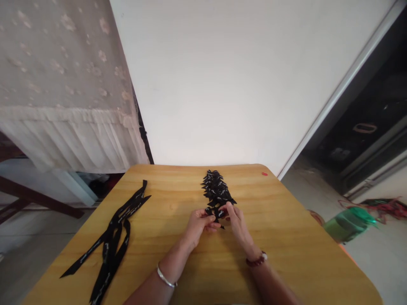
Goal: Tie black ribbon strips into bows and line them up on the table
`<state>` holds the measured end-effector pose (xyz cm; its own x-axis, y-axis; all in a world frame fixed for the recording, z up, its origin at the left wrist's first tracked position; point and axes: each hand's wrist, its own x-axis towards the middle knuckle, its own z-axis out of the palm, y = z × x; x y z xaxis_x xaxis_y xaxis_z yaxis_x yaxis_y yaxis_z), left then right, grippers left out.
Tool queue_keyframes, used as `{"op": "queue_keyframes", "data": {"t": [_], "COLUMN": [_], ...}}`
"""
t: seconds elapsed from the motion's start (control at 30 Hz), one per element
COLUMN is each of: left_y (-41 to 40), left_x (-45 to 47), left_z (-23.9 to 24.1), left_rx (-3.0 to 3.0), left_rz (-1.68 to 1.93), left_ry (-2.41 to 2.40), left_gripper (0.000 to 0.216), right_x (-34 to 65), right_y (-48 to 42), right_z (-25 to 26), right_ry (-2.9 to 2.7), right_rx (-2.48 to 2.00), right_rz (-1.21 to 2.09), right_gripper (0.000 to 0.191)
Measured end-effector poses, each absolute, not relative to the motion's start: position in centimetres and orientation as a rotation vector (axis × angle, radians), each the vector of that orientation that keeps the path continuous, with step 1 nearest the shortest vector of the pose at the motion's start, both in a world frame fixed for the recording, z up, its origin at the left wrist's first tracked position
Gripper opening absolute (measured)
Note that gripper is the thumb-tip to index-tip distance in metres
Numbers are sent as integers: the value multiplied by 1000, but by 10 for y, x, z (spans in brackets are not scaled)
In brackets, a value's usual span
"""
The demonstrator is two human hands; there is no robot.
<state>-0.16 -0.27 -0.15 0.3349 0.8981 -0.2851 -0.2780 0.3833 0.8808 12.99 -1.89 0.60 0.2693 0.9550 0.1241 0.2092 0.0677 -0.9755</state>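
Observation:
Between my two hands is a small black ribbon bow point(217, 213) with white lettering. My left hand point(203, 222) pinches its left side between thumb and fingers. From the other side my right hand point(234, 218) grips the bow's right loop, its fingertips partly hidden. Just beyond my hands lies a stack of finished black ribbon bows point(216, 186), overlapping in a row toward the far table edge. To the left, long loose black ribbon strips point(116, 228) with white print lie crossed over one another.
The wooden table point(171, 190) stands against a white wall point(210, 84). A small red object point(264, 173) lies near its far right corner. Beyond the right edge is a green bottle point(351, 224). A lace-trimmed cloth point(70, 127) hangs at the left.

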Motion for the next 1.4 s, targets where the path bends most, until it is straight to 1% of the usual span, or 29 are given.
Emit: {"op": "queue_keyframes", "data": {"t": [0.07,0.17,0.3,0.37,0.63,0.7,0.83,0.97,1.07,1.2,1.4], "left_y": [-2,-2,-5,-5,-2,-2,-3,-4,-5,-5,-5], "left_x": [-2,-3,-2,-1,-2,-1,-1,-1,-2,-2,-3], "left_z": [-2,0,2,2,3,2,1,1,2,2,4], "left_rx": [847,853,829,826,768,768,759,788,828,883,898], "left_rz": [906,908,885,887,946,952,955,881,836,816,786], "left_ry": [896,916,941,907,776,765,764,799,828,846,880], "left_gripper": [24,23,21,22,31,34,38,40,36,30,31], "right_x": [130,129,129,130,128,128,126,125,125,126,127], "right_y": [-19,-18,-18,-17,-19,-20,-20,-19,-19,-20,-20], "right_z": [3,1,1,-1,4,6,5,5,7,10,9], "right_ry": [-1174,-1268,-1436,-1428,-1173,-1204,-1365,-1377,-1310,-1221,-1230], "right_rx": [-1409,-1390,-1407,-1423,-1353,-1325,-1238,-1273,-1278,-1249,-1246], "right_rz": [860,865,714,696,947,968,966,899,893,985,1003], "right_gripper": [48,45,38,38,45,40,20,12,13,16,16]}}
